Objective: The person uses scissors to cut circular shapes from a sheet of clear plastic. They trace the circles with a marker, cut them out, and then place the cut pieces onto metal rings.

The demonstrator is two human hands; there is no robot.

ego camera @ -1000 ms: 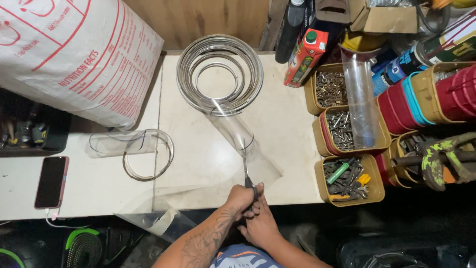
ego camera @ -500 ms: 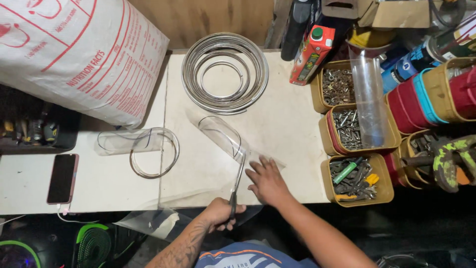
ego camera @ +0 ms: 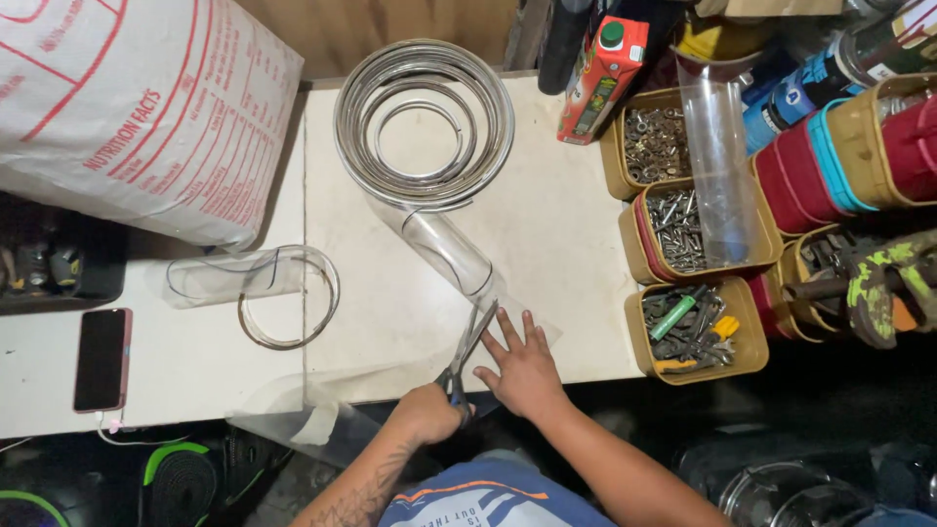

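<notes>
Both hands work at the near edge of the white table (ego camera: 576, 244), close together but not touching. Left hand (ego camera: 427, 415) is clenched around the handles of a pair of scissors (ego camera: 467, 353), whose blades are parted and point toward one o'clock into a clear plastic sheet (ego camera: 429, 337). Right hand (ego camera: 528, 365) lies flat at about three o'clock from the scissors, fingers spread, palm pressing the sheet down just beside the blades.

From the blades the plastic curls up into a transparent tube (ego camera: 441, 244) running toward eleven o'clock, where it meets a stack of nested metal rings (ego camera: 424, 122). At nine o'clock from the hands a second clear tube (ego camera: 220, 278) lies on its side with a single metal ring (ego camera: 289, 298) around its open end. Farther out at nine o'clock a dark phone (ego camera: 101, 359) rests on the table. A large white printed sack (ego camera: 137, 107) fills the ten o'clock corner. At two to three o'clock stand yellow tubs of bolts and screws (ego camera: 673, 229), with a red carton (ego camera: 602, 78) at one o'clock.
</notes>
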